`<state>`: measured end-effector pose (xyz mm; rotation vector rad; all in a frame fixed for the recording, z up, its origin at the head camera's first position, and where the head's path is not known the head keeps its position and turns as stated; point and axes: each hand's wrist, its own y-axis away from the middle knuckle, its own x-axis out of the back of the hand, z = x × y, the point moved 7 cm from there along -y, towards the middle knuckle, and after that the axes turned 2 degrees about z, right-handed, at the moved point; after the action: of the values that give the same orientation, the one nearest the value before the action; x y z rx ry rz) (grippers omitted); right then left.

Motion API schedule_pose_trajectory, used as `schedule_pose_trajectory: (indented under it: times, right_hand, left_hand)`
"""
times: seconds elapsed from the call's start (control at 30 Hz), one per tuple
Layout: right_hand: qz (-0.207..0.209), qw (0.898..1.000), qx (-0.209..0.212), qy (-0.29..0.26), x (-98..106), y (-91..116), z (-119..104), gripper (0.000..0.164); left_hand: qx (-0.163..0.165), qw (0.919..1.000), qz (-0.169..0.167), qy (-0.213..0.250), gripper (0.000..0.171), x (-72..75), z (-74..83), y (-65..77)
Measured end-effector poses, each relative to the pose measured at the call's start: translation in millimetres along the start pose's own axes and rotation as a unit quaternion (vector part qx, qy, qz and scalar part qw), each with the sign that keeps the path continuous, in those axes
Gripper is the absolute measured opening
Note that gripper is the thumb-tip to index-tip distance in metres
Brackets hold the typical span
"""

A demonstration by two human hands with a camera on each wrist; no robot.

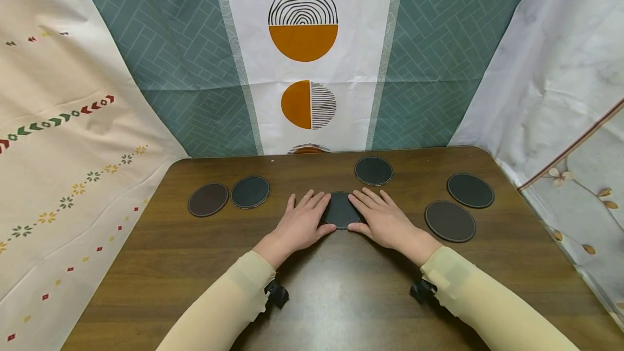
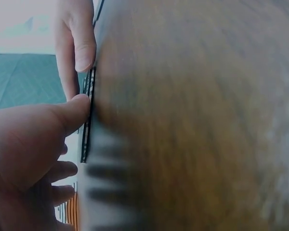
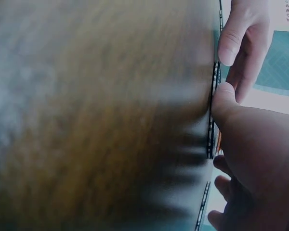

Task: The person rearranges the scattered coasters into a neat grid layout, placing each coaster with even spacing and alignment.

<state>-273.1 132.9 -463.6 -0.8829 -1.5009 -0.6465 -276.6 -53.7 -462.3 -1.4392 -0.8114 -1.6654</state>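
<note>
A round dark grey coaster (image 1: 342, 212) with a stitched rim lies on the table between my two hands. My left hand (image 1: 303, 222) touches its left side, fingers straight and thumb tip at the near edge. On its right side my right hand (image 1: 382, 220) touches it in much the same way, fingers extended. The left wrist view shows the coaster's stitched edge (image 2: 87, 127) edge-on, with the left thumb against it. From the right wrist the right thumb likewise meets the rim (image 3: 213, 130). How firmly either hand presses cannot be told.
Other round coasters lie flat on the brown wooden table (image 1: 324, 297): a brown one (image 1: 208, 200) and a dark one (image 1: 250, 192) at left, a dark one (image 1: 374, 171) behind, a brownish one (image 1: 450, 221) and a dark one (image 1: 470, 190) at right. Patterned curtains (image 1: 185, 58) hang around.
</note>
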Motion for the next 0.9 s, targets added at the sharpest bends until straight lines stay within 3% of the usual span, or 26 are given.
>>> schedule_pose_trajectory:
  times: [0.4, 0.6, 0.9]
  right_hand:
    - [0.022, 1.0, -0.006, -0.001, 9, 7, 6, 0.082]
    - [0.043, 0.999, -0.009, -0.005, 13, 12, 14, 0.082]
    - [0.063, 0.997, -0.031, 0.019, 23, 15, 32, 0.082]
  left_hand:
    - [0.012, 0.9998, 0.01, 0.008, 0.083, 8.2, -4.1, -1.1]
    - [0.003, 0.9994, 0.034, -0.002, 0.083, 13.3, -2.2, -6.1]
    - [-0.004, 0.9987, 0.05, -0.008, 0.083, 17.2, 2.6, -27.9]
